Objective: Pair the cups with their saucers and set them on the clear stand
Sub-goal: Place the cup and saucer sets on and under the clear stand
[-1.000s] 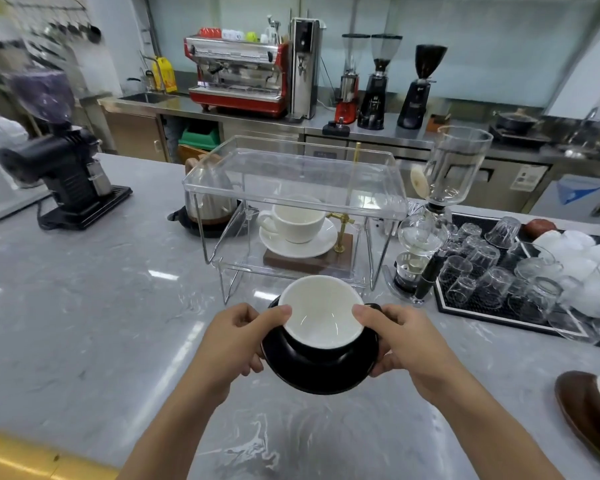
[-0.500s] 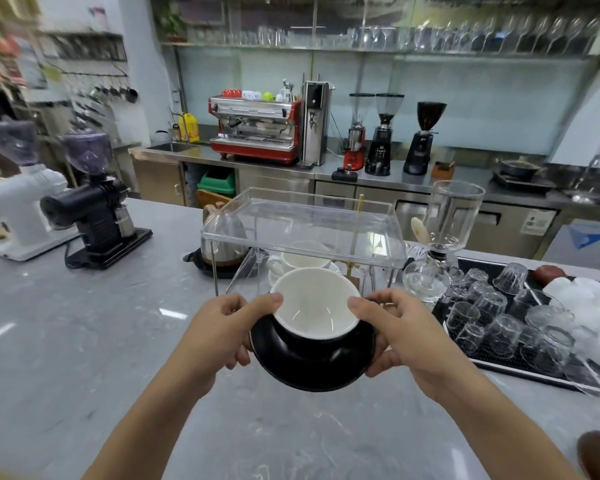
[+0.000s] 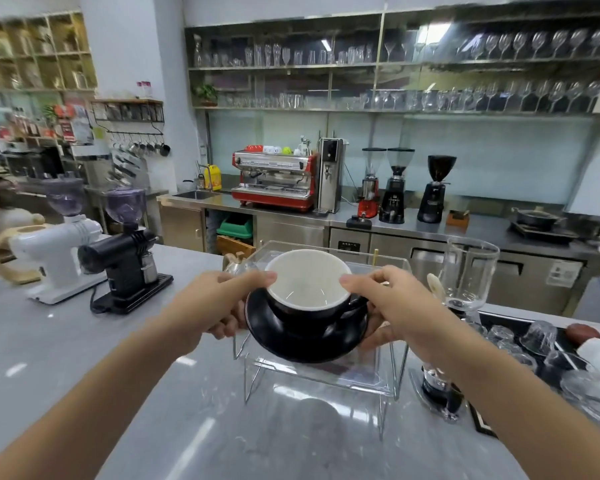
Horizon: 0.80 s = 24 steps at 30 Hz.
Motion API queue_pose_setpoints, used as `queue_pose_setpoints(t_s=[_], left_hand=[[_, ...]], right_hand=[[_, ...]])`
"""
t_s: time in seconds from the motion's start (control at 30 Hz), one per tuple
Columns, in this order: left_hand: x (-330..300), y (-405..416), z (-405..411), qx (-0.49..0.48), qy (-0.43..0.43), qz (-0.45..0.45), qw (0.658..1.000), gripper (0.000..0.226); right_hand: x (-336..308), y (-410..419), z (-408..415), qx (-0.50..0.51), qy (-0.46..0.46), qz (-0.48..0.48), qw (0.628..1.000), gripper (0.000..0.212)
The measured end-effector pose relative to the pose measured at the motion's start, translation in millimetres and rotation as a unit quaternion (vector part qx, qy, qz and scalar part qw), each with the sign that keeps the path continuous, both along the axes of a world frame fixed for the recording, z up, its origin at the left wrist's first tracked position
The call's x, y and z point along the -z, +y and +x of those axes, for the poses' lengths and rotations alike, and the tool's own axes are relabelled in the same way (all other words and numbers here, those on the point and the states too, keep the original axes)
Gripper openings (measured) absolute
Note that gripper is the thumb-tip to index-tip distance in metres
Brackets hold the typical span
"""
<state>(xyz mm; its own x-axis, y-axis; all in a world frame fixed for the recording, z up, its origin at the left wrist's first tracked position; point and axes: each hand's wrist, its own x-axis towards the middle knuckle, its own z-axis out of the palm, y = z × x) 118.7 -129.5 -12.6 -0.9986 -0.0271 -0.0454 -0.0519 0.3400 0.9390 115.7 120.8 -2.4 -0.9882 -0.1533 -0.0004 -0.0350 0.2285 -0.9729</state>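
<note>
While both hands grip it, black saucer (image 3: 305,337) with cup (image 3: 309,282) raised — now before clear stand (image 3: 388,372).

**Bright, even light; smeared and bent edges**

Overhead light fills the room evenly. Long white streaks of glare lie on the glossy grey marble counter (image 3: 84,358) at 6 and 8 o'clock. A soft round shadow falls on the counter at 6 o'clock, below the black glazed saucer (image 3: 307,336). The centre is sharp; the wooden cubby shelves (image 3: 35,53) at 10 o'clock and the rows of hanging wine glasses (image 3: 533,43) at 1 o'clock are smeared. Wide-angle distortion curves the shelf lines toward the corners
</note>
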Motion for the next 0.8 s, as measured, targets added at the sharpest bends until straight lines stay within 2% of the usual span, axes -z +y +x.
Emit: queue_pose_setpoints(t_s=[0.4,0.63,0.8], left_hand=[[-56.2,-22.8,-63.5,0.025,-0.05,-0.092,0.994,0.05],[-59.0,-22.7,-109.8,0.009,-0.072,-0.11,0.991,0.05],[-54.2,-18.2,-142.5,0.011,-0.099,-0.135,0.986,0.047]], right_hand=[[-44.3,-23.5,-76.9,-0.024,0.007,0.059,0.998,0.041],[-40.0,-29.6,-125.8,0.008,-0.014,0.055,0.998,0.042],[-27.4,-31.1,-160.2,0.035,-0.035,0.06,0.997,0.051]])
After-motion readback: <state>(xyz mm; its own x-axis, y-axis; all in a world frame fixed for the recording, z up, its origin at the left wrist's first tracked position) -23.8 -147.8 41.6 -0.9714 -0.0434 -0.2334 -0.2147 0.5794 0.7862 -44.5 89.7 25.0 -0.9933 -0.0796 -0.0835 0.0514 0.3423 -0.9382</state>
